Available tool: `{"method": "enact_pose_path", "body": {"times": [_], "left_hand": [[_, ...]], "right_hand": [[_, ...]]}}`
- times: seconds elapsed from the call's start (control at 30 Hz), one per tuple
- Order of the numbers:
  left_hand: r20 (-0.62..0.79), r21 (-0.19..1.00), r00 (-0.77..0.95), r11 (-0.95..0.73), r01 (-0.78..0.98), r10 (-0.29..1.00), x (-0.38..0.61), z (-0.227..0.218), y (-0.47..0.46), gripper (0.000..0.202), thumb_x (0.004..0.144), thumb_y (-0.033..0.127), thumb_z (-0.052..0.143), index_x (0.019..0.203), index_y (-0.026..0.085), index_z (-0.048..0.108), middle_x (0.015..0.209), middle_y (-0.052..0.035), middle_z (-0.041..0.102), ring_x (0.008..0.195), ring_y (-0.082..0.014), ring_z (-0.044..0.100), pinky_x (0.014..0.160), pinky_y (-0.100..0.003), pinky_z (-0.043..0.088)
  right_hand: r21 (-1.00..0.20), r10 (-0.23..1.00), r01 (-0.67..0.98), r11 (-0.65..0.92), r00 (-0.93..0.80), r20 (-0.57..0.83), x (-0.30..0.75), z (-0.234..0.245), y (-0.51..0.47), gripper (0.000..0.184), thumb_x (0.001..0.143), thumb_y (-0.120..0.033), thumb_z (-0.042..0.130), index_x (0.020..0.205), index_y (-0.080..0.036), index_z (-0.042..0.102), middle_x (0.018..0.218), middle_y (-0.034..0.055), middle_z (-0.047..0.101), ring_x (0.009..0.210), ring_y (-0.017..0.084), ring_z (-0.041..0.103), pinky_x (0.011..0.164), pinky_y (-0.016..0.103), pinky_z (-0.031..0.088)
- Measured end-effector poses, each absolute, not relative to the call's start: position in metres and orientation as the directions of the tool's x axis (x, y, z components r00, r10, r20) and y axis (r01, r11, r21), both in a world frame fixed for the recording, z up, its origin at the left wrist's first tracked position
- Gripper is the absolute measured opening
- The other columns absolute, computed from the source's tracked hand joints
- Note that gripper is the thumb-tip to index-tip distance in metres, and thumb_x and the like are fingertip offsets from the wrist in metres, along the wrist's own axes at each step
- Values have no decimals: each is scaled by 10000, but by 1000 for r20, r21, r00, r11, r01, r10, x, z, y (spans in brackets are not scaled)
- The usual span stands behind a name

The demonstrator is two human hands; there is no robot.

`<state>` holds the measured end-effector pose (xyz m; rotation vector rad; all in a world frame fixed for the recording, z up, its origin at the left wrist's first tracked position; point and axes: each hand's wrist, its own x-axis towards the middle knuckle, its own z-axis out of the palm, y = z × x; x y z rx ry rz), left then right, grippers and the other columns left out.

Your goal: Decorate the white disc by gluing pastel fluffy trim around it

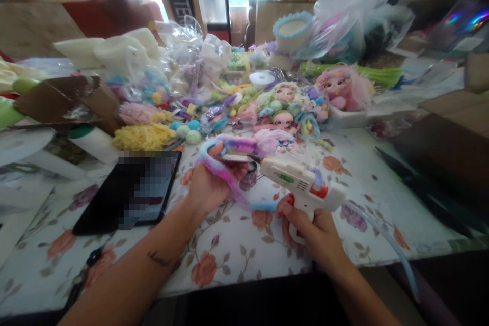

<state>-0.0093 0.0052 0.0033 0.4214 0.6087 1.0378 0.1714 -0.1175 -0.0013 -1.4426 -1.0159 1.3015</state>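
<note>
A fluffy strip (237, 192) loops around the left hand (209, 184) above the flowered tablecloth (227, 257), near the middle of the table's front part. Its soft, fuzzy pile shades from pale blue at the bend through lilac to pink-purple, then back to light blue at the lower end, which reaches the fingers of the right hand (312, 228); whether they pinch it cannot be told. The left fingers are closed on the strip and a flat white piece (235, 158) with it, too blurred to make out further. The right hand is wrapped around the handle of a glue gun (292, 175), cream-white, with a green label, dark vent slots, an orange-red patch towards the rear and a red trigger. Its dark nozzle points left, close beside the left fingertips. From its back, a pale translucent stick (395, 244) curves down past the table edge. A pale pink tuft (267, 143) lies just beyond the nozzle.
</note>
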Motion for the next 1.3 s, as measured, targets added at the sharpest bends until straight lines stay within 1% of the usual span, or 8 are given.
{"method": "enact_pose_path", "body": {"times": [0.33, 0.6, 0.73, 0.87, 0.93, 1.07, 1.2, 1.3], "left_hand": [[-356, 579, 265, 434, -690, 896, -2, 16, 1, 429, 975, 413, 427, 958, 86, 706, 735, -124, 712, 626, -201, 653, 591, -302, 559], [-273, 562, 191, 317, -764, 943, -8, 20, 6, 316, 959, 375, 479, 985, 159, 708, 818, -105, 748, 686, -211, 682, 615, -310, 598], [-276, 587, 105, 254, -769, 955, -9, 19, 10, 237, 952, 330, 508, 1039, 218, 697, 840, -80, 764, 726, -224, 708, 637, -335, 626], [-327, 589, 75, 265, -764, 942, -4, 22, 8, 209, 969, 274, 490, 994, 209, 687, 831, -71, 768, 751, -219, 728, 663, -329, 636], [-336, 592, 62, 263, -762, 940, 0, 25, 6, 220, 979, 255, 467, 958, 210, 682, 835, -65, 772, 742, -212, 731, 650, -319, 639], [-337, 603, 37, 246, -759, 941, 4, 32, 2, 262, 988, 223, 426, 951, 182, 681, 823, -59, 771, 726, -199, 731, 633, -308, 646], [-329, 608, 42, 246, -755, 943, 3, 32, 2, 274, 987, 197, 416, 943, 166, 685, 823, -65, 763, 718, -200, 731, 632, -319, 650], [-328, 615, 48, 252, -747, 943, 2, 28, 2, 274, 984, 197, 423, 923, 167, 688, 835, -74, 763, 735, -210, 733, 644, -332, 650]], "right_hand": [[-973, 971, -30, -228, 63, -229, 174, -5, -115, 308, 862, -470, 623, 938, -178, 685, 486, -23, 575, 425, 99, 445, 426, 208, 358], [-978, 978, -98, -183, 85, -191, 182, -8, -119, 348, 830, -489, 683, 989, -180, 690, 573, -20, 613, 400, 91, 471, 377, 213, 354], [-996, 960, -68, -51, 273, -67, 215, 5, -130, 340, 830, -477, 689, 979, -172, 708, 540, -15, 605, 417, 126, 525, 396, 246, 420], [-972, 795, 230, 49, 580, 177, 283, 21, -117, 266, 799, -427, 696, 884, -175, 702, 648, 11, 659, 423, 106, 523, 373, 221, 355], [-895, 751, 425, -134, 633, 188, 322, 21, -99, 302, 813, -465, 637, 824, -170, 702, 585, 8, 635, 400, 102, 475, 412, 246, 385], [-798, 716, 505, -330, 684, 137, 375, 7, -58, 195, 699, -334, 698, 625, -157, 660, 548, 47, 622, 528, 178, 577, 538, 303, 448], [-702, 725, 573, -423, 679, 117, 383, -6, -35, 160, 663, -315, 708, 627, -165, 663, 636, 61, 671, 739, 277, 673, 690, 351, 494], [-640, 739, 618, -456, 664, 116, 380, -6, -34, 184, 705, -340, 684, 681, -158, 673, 683, 77, 694, 754, 278, 678, 703, 355, 498]]}}
